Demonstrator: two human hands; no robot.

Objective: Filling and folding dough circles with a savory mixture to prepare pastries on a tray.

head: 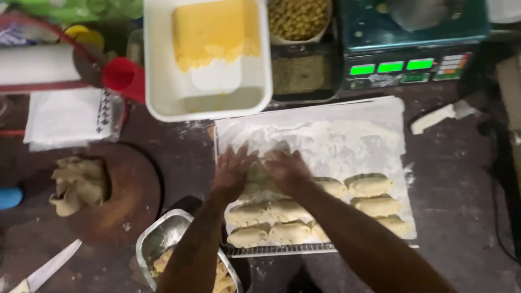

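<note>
Both grips, left hand [232, 169] and right hand [286, 169], flat, open-fingered, on a pastry [259, 174].

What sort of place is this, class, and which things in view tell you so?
Probably a small bakery or food-preparation kitchen. Both hands, left hand and right hand, press a filled pastry onto a floured tray of shaped pastries; a lump of dough and a weighing scale sit nearby.

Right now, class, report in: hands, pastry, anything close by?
Left hand and right hand flat on one pastry. Tray holds rows of pastries. Metal tin close by left arm.
</note>
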